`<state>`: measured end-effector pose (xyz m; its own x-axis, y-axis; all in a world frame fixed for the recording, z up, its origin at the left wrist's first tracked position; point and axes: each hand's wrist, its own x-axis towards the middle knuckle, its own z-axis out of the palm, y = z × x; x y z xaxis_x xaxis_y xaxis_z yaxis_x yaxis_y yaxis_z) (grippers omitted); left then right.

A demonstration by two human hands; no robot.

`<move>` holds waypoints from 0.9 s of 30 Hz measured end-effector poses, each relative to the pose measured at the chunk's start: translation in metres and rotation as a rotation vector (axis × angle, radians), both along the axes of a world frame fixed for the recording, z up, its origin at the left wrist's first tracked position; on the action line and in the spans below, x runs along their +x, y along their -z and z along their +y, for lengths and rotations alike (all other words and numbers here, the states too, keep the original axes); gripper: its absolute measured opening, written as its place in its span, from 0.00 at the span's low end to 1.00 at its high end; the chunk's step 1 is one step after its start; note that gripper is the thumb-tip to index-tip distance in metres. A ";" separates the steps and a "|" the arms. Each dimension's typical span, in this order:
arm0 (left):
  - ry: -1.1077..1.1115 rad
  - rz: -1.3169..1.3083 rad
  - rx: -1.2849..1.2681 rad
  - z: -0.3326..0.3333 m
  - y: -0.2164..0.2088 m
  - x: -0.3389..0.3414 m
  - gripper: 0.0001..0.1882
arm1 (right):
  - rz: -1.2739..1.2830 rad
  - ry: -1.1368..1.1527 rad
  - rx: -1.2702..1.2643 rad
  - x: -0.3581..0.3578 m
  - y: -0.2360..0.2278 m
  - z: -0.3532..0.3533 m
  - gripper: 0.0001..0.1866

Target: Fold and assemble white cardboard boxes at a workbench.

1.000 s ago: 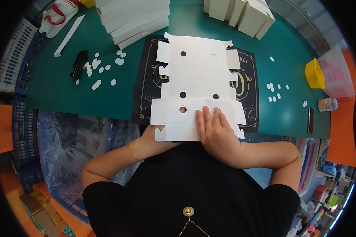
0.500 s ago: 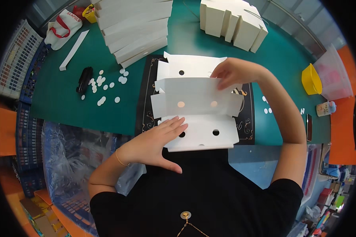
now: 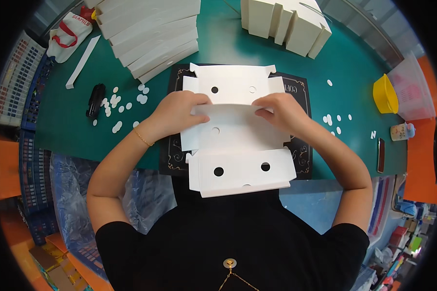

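A white cardboard box blank (image 3: 238,138), creased into panels, lies partly folded on a black ornamented mat (image 3: 301,155). Its near panel has two round holes; the far panel has one open hole and one round cut still filled with card. Along a raised crease across the middle, my left hand (image 3: 185,109) pinches the card near the left end, fingers closed. At the right end of that same crease, my right hand (image 3: 280,110) grips the card between thumb and fingers. My right hand covers part of the middle panel.
Tall stacks of white boxes (image 3: 155,39) and flat cream cardboard (image 3: 284,24) stand at the back. Small white discs (image 3: 114,101) lie left, beside a black tool (image 3: 95,101). Rightward are a yellow basket (image 3: 385,94), clear bin (image 3: 412,89), small bottle (image 3: 402,131) and phone (image 3: 380,155).
My left hand has moved from the near panel up to the crease and closed on it. My right hand has come slightly nearer to grip it. The near panel has shifted toward me.
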<state>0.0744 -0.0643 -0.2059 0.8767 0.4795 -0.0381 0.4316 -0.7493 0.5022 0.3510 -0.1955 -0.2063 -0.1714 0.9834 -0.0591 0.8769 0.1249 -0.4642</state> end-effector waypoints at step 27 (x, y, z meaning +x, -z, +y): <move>-0.059 -0.344 0.012 -0.014 0.009 -0.025 0.13 | 0.528 0.214 -0.032 0.032 0.004 -0.029 0.18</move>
<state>0.0499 -0.0778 -0.2153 0.8078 0.5286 0.2608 0.2816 -0.7348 0.6170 0.3825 -0.2244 -0.2105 0.0168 0.9986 -0.0501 0.5287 -0.0514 -0.8473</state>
